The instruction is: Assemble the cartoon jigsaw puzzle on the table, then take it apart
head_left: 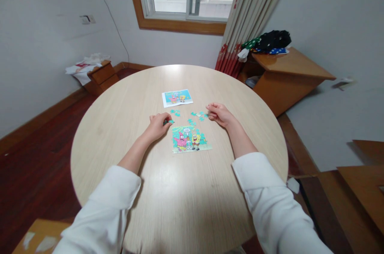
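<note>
A mostly assembled jigsaw puzzle (181,146) with cartoon figures lies flat at the middle of the table, with gaps along its upper right edge. My left hand (159,127) is beyond its upper left corner, fingers curled and closed on a small teal puzzle piece (171,121). To the upper right of the puzzle, my right hand (219,114) has its fingertips pinched together beside loose teal puzzle pieces (200,116). What those fingertips hold, if anything, is too small to make out. More loose pieces (177,114) lie between the hands.
A printed picture sheet (183,97) with the same cartoon scene lies beyond the loose pieces on the round wooden table (180,198). Past the table's right edge stands a wooden cabinet (292,66) with cloths (271,42) on top. A window and curtain (255,2) are behind.
</note>
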Motion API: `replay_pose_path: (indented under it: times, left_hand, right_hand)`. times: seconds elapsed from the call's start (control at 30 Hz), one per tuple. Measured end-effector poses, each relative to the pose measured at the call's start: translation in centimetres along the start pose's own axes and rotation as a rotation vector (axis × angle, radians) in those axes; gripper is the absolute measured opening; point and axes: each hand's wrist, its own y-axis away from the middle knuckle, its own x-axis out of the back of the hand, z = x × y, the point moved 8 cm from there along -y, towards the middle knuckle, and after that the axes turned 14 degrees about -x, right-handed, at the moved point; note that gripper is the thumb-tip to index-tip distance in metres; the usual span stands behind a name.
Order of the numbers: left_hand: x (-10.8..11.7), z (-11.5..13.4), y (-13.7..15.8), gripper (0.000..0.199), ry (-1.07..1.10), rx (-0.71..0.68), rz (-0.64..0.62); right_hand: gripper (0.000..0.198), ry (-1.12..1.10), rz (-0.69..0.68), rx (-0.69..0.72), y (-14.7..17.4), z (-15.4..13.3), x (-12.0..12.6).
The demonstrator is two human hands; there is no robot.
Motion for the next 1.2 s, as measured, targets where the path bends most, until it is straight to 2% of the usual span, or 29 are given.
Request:
replay_pose_path:
  times: [0.87, 1.2]
  left_hand:
    - [0.21, 0.29, -0.02, 0.009, -0.058, -0.049, -0.014]
    - [0.54, 0.05, -0.05, 0.016, -0.069, -0.055, 0.037]
  right_hand:
    - [0.045, -0.006, -0.006, -0.003, -0.21, 0.18, 0.14]
    - [0.044, 0.000, 0.000, -0.003, -0.30, 0.20, 0.16]
